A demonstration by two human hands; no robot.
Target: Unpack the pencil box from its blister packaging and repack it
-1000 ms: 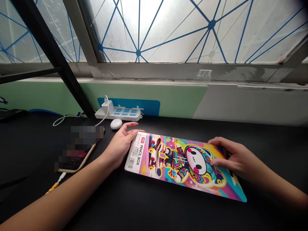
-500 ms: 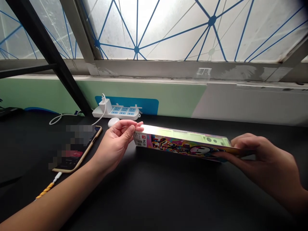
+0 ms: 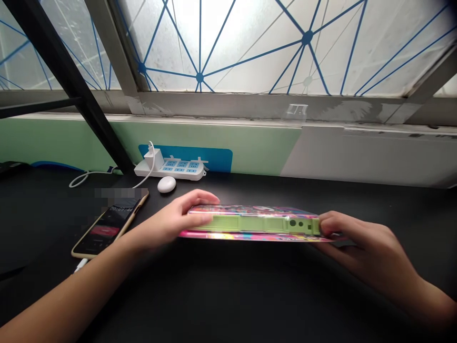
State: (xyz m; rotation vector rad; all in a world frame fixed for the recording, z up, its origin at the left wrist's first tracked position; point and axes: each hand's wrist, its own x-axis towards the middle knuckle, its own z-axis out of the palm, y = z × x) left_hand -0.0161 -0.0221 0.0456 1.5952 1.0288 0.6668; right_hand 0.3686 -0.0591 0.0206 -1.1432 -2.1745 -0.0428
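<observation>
Working left to right on my feed, a black metal strut (image 3: 67, 71) slants down across frosted window panes crossed by blue lines, and ends at the back edge of the matte black tabletop (image 3: 250, 290). Along that back edge, a thin white cable (image 3: 84, 179) loops towards a white power strip (image 3: 174, 169), which has blue socket faces and a white charger (image 3: 154, 159) plugged in. A smooth, pebble-shaped white object (image 3: 166, 184) sits just in front of the strip; it is too plain for me to name. Near the left side of the tabletop, a smartphone (image 3: 107, 228) in a gold-edged case lies at a slant, its upper end blurred out.

My left hand (image 3: 171, 220) comes in from the lower left, partly open and cupped around the left end of the pencil box (image 3: 257, 224). Its fingers reach over the top. The box lies lengthwise between my two hands, out towards the middle of the tabletop, with a glossy pink printed cover above and below a lime-green plastic side that has rectangular recesses and small round holes. I cannot tell whether its lower edge touches the tabletop.

My right hand (image 3: 357, 238), coming from the lower right, is more closed. It grips the right end, with the fingers curled over the top and the rest of the hand under the edge.
</observation>
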